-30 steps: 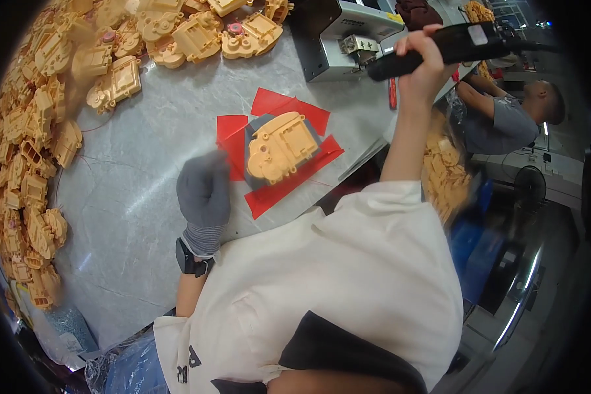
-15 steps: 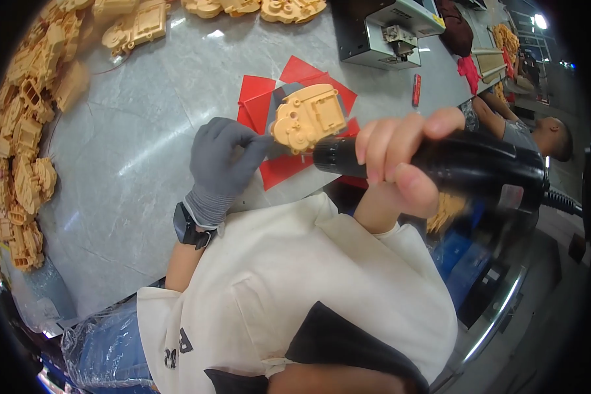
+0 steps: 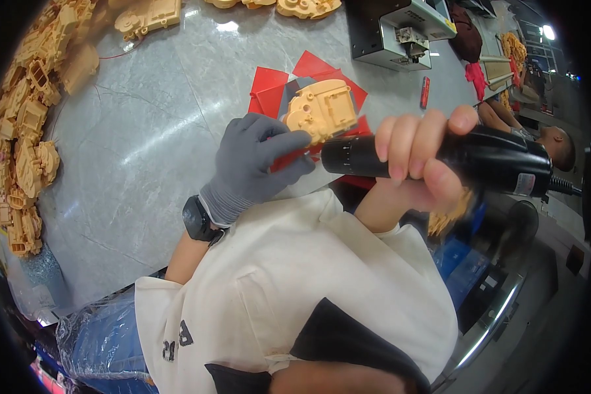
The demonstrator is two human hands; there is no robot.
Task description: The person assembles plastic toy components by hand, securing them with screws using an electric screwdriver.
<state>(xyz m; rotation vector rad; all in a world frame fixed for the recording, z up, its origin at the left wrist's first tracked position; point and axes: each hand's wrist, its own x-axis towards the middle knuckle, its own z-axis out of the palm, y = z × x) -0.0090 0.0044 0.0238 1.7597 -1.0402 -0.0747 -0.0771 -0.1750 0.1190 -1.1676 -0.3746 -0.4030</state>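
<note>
My right hand (image 3: 420,154), bare, is wrapped round a black electric screwdriver (image 3: 499,161), held nearly level with its nose pointing left. Just beyond that nose lies a tan plastic housing (image 3: 325,108) with round bosses and a rectangular recess. It rests on a grey block (image 3: 297,85) ringed by red sheets (image 3: 268,88). My left hand (image 3: 249,157) wears a grey glove and is at the housing's lower left edge. Its index finger and thumb are apart, the index finger next to the housing; I see nothing held between them. The screwdriver's tip is hidden.
Tan housings (image 3: 29,125) are heaped along the table's left edge, with more at the back. A black and silver machine (image 3: 400,36) stands at the back right, a red tube-like item (image 3: 425,92) in front of it. Another person (image 3: 555,144) sits at far right.
My left hand has moved right toward the housing and screwdriver nose, and its thumb and index finger have spread from a pinch. The screwdriver stays in my right hand; the whole view has shifted slightly.
</note>
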